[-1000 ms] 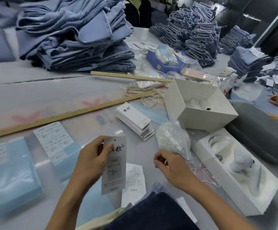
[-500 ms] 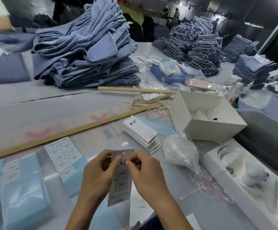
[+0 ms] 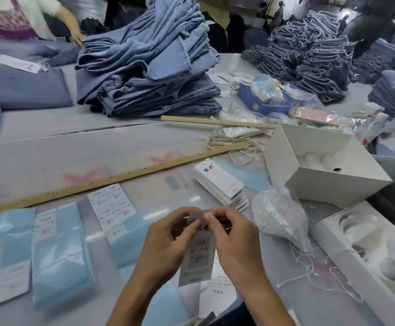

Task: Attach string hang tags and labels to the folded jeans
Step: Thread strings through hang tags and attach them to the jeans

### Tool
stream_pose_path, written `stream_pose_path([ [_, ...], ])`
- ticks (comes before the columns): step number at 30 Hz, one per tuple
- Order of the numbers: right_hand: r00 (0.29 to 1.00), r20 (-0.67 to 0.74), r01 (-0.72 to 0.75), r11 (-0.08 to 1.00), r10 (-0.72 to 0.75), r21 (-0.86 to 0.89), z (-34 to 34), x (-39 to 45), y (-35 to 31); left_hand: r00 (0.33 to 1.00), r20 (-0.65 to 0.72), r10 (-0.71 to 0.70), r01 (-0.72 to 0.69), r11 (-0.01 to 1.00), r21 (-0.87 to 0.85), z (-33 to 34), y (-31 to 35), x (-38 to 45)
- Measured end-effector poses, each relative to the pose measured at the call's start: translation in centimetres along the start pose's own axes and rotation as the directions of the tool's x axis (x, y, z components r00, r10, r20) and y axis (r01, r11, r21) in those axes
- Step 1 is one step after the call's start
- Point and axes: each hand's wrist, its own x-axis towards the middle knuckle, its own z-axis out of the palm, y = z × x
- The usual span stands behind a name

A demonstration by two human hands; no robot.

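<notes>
A grey paper hang tag [image 3: 197, 257] with printed text hangs upright in front of me. My left hand [image 3: 165, 243] pinches its top left edge. My right hand [image 3: 235, 241] pinches the top right corner, fingertips close to the left thumb; any string there is hidden. A stack of white hang tags [image 3: 220, 182] lies just beyond my hands. Loose white strings [image 3: 309, 262] trail from a clear plastic bag [image 3: 278, 215] at the right. A tall pile of light blue jeans [image 3: 149, 64] stands at the back. Dark denim [image 3: 229, 316] shows at the bottom edge.
Sticker label sheets [image 3: 111, 208] and blue packets [image 3: 60, 255] lie at the left. Two wooden rulers [image 3: 111, 180] cross the table. White open boxes [image 3: 321, 165] sit at the right. A blue tray [image 3: 264, 100], more jeans stacks [image 3: 314, 55] and another person's hand [image 3: 76, 38] are farther back.
My right hand left the plastic bag and came across to the top of the hang tag, joining my left hand. The view has tilted up, showing more of the far table.
</notes>
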Motion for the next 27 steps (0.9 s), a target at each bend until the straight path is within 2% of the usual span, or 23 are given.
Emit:
stream_pose_path([
  [7,1.0,-0.016,0.01,1.0,-0.01,0.026,0.2,0.2,0.2,0.999,0.034,-0.003,0.002,0.999,0.035,0.0,0.6,0.1],
  [10,1.0,0.0,0.009,0.997,-0.009,0.078,0.1,0.1,0.0,0.998,0.041,-0.046,0.049,0.996,-0.081,-0.3,0.9,0.1],
  [14,0.993,0.112,0.013,0.98,-0.036,0.2,-0.1,-0.2,-0.5,0.995,0.053,-0.08,0.092,0.96,-0.265,-1.8,0.7,0.3],
  [16,0.984,0.177,-0.019,0.964,-0.029,0.265,-0.1,-0.3,-0.7,0.995,0.073,-0.066,0.085,0.952,-0.295,-2.2,0.8,0.3],
  [19,0.975,0.221,-0.071,0.941,-0.004,0.33,-0.1,-0.4,-0.8,0.999,0.042,-0.033,0.042,0.969,-0.244,-2.1,1.3,0.0],
  [23,0.98,0.196,-0.08,0.936,0.012,0.343,0.0,-0.2,-0.7,0.998,-0.056,0.031,-0.037,0.992,-0.12,-1.6,1.4,-0.1],
  [27,0.992,0.121,-0.07,0.928,0.027,0.367,0.0,-0.3,-1.0,0.983,-0.104,0.152,-0.137,0.98,0.142,-1.0,1.7,-0.2],
])
